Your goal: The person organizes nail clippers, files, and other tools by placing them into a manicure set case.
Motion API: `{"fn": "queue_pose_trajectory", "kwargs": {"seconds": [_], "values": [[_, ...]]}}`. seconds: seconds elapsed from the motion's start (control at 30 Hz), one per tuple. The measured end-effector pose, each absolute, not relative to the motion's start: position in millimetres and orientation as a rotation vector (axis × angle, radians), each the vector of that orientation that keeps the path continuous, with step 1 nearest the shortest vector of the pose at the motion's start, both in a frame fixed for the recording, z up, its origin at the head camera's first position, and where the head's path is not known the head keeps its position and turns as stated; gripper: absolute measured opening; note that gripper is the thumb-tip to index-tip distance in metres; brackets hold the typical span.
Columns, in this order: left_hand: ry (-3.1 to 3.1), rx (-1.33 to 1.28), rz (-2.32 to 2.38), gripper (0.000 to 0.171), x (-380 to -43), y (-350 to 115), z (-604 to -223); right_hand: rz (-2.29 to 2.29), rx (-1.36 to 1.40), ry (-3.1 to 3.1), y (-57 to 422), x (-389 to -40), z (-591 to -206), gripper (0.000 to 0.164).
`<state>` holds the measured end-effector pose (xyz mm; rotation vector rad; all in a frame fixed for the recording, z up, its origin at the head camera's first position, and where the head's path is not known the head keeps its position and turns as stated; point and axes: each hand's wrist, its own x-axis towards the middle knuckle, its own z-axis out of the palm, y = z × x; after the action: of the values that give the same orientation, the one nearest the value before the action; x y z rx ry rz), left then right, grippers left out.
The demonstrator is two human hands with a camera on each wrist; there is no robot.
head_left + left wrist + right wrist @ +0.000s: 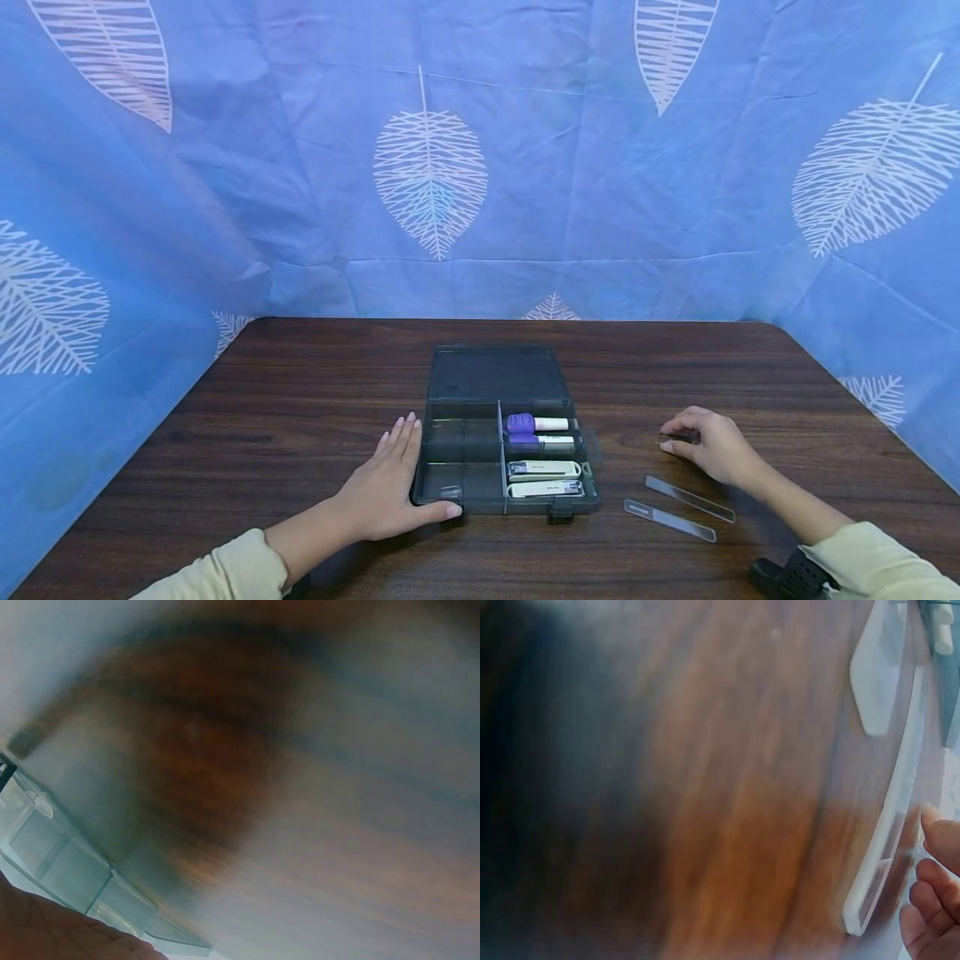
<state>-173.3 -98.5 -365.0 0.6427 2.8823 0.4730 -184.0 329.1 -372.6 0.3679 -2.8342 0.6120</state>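
Note:
A dark translucent compartment box (462, 475) lies on the table with its lid (497, 373) folded back. Its right side holds two purple bottles with pale caps (534, 424) and two white nail clippers (543, 471). My left hand (384, 492) lies along the box's left side, fingers straight and thumb at the front left corner. To the right of the box, my right hand (708, 446) hovers at the table with loosely bent fingers, no object visible in it. Two flat, clear-looking nail files (671, 521) lie between it and the front edge.
Dark wood-grain table (330, 375) stretches out on both sides of the box. Blue cloth with white leaf prints (540, 192) hangs behind it and at the sides. A black strap device (795, 577) sits at my right wrist.

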Motion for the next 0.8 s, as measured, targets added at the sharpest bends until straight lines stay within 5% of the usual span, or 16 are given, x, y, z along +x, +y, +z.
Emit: {"fn": "queue_pose_trajectory", "kwargs": {"seconds": [0.8], "values": [[2.887, 0.665, 0.457, 0.112, -173.7, -99.2, -365.6, 0.596, 0.317, -2.772, 324.4, -181.8, -369.5, 0.008]]}}
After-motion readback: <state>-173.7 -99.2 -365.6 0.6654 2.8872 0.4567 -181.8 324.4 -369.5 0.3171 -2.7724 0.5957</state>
